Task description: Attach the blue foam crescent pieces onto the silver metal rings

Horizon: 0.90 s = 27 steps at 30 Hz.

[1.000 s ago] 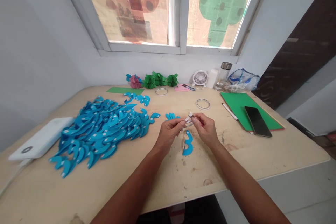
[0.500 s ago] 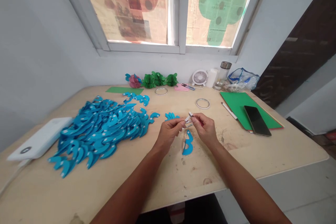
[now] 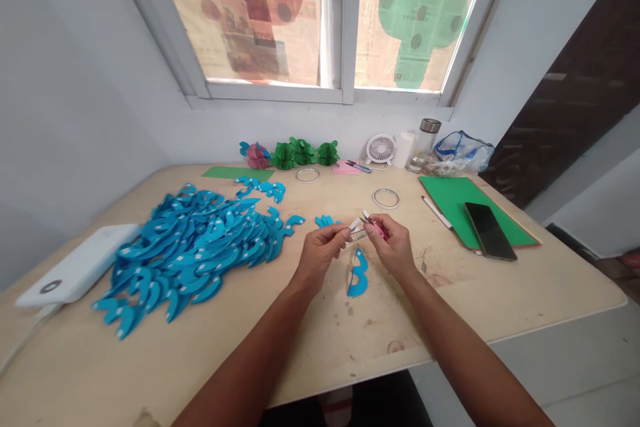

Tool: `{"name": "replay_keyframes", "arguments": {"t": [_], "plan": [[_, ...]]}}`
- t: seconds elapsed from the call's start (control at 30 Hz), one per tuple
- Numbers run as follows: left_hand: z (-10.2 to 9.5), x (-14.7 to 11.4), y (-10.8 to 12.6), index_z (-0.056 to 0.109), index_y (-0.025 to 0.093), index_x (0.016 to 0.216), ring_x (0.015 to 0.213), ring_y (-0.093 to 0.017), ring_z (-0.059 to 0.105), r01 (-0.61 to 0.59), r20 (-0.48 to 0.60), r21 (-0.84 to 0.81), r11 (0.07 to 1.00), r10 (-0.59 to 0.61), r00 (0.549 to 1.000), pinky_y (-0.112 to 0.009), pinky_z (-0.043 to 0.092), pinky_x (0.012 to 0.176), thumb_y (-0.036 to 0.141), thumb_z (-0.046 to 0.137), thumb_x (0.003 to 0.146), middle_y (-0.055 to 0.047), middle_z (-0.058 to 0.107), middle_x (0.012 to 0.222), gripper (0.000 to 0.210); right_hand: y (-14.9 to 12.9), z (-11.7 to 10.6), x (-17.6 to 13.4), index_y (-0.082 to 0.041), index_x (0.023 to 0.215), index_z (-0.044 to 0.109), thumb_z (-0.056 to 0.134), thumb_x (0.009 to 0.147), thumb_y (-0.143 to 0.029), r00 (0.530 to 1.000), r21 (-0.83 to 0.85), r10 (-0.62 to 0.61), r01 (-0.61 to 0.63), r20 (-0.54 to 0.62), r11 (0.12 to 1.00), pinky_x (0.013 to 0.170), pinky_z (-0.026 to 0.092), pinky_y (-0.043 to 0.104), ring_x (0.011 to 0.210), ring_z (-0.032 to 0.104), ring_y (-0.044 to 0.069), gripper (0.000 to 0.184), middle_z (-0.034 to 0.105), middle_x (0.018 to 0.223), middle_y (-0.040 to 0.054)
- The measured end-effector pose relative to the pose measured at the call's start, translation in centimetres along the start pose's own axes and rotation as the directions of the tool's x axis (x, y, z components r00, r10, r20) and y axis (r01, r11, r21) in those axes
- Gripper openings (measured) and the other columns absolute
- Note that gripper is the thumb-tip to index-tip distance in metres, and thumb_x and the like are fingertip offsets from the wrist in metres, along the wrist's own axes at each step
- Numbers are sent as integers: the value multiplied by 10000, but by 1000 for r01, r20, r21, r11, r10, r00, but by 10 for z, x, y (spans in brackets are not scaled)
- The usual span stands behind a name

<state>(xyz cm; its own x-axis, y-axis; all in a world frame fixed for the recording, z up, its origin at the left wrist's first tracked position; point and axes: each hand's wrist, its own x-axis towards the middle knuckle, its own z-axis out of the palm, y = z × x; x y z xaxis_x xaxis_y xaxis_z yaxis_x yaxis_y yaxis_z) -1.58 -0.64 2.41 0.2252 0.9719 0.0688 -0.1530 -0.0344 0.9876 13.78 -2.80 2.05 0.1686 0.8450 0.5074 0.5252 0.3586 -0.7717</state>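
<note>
My left hand (image 3: 323,247) is closed, thumb and forefinger pinching a roll of white tape (image 3: 358,235), its rim partly hidden by the fingers. A short white tape end (image 3: 355,223) sticks up from that pinch. Pink-handled scissors (image 3: 379,229) are gripped in my right hand (image 3: 393,243), the dark blades pointing toward the tape. At the blades a small white piece (image 3: 366,214) shows; what holds it is unclear. Just below the hands lies a curved blue paper piece (image 3: 358,273) with a white square at its top. More blue pieces (image 3: 325,221) lie behind my left hand.
A large heap of blue paper pieces (image 3: 195,240) covers the left, beside a white power bank (image 3: 75,267). Two tape rings (image 3: 386,198) lie further back. On the right are green sheets (image 3: 445,203), a phone (image 3: 489,230) and a pen (image 3: 437,212). A bottle (image 3: 424,147) stands behind.
The scissors' pink handle and blades show more plainly now, and the white piece at the blades has shifted slightly right. Both hands stay nearly in place.
</note>
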Motion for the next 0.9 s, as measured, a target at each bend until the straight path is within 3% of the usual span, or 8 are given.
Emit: {"name": "replay_keyframes", "arguments": {"t": [0.4, 0.9], "plan": [[0, 2, -4, 698, 149, 694, 500, -74, 384, 1, -26, -63, 998, -2, 1000, -209, 299, 472, 356, 662, 684, 9, 553, 563, 210, 2, 2, -2, -138, 894, 621, 534, 804, -412, 998, 113, 32, -37, 51, 993, 504, 317, 219, 520, 385, 92, 302, 462, 589, -30], [0, 0, 0, 711, 154, 716, 513, -86, 391, -30, 40, -11, 999, 31, 999, -224, 302, 490, 340, 664, 692, 11, 541, 537, 193, 0, 3, -2, -143, 890, 642, 537, 805, -405, 994, 146, 10, -26, 110, 989, 527, 344, 220, 545, 421, 99, 295, 530, 630, -7]]}}
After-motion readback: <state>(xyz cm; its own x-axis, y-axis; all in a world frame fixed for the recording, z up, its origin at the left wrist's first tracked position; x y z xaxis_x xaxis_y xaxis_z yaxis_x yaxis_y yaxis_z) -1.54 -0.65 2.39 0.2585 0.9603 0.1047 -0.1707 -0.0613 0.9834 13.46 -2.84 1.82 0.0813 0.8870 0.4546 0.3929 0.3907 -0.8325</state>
